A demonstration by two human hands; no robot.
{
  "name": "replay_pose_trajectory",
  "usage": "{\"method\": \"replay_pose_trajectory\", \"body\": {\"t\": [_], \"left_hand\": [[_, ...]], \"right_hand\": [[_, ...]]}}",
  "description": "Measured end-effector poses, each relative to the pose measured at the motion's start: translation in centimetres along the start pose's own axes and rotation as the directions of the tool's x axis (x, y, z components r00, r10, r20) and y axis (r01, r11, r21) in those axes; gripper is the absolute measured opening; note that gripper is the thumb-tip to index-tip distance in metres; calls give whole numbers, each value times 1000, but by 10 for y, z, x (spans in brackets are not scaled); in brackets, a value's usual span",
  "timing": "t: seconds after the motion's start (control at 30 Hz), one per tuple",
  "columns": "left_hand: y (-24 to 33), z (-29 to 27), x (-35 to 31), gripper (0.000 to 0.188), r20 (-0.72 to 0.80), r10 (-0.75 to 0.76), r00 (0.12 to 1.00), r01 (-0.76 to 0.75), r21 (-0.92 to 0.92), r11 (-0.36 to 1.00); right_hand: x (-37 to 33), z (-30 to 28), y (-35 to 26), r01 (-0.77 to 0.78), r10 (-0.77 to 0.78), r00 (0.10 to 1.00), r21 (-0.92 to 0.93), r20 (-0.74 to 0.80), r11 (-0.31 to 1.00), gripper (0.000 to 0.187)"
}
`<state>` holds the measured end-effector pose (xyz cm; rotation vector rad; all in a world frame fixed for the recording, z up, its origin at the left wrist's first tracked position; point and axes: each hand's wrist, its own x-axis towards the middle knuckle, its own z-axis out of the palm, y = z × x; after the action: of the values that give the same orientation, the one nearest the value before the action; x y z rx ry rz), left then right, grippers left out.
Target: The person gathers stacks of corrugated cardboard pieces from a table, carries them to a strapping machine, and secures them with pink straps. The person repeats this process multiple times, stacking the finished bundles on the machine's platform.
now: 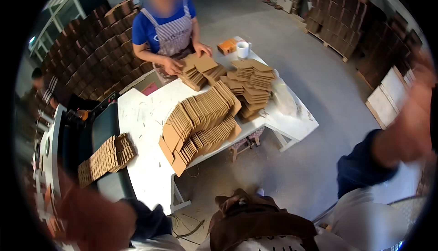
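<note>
While blur hides whether left hand (96,215) and right hand (405,121) are spread or closed, the slanting row of tan cardboard pieces (106,158) likely needs support at both ends.

A white mug (242,50) stands beside an orange box (226,46) on a white table (145,109).

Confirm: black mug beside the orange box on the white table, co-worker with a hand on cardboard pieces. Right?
Wrong colour: the head view shows a white mug. The rest holds: it's beside the orange box on the white table, co-worker's hand on cardboard pieces.
</note>
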<state>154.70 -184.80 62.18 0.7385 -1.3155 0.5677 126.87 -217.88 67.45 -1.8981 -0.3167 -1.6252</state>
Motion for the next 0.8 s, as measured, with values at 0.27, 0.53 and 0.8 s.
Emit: {"method": "replay_pose_trajectory", "body": {"t": [0.27,0.53,0.8], "left_hand": [[-183,-176,-428,56,-474,-867,154,930,367,-36],[-215,-181,-474,77,-322,-940,113,990,119,78],[-269,-148,-399,125,44,-973,228,962,143,232]], "right_hand": [[-309,156,362,-665,893,427,-621,140,415,49],[-321,206,386,-985,923,-60,-171,381,6,47],[-443,241,393,-733,795,-301,406,526,-546,45]]}}
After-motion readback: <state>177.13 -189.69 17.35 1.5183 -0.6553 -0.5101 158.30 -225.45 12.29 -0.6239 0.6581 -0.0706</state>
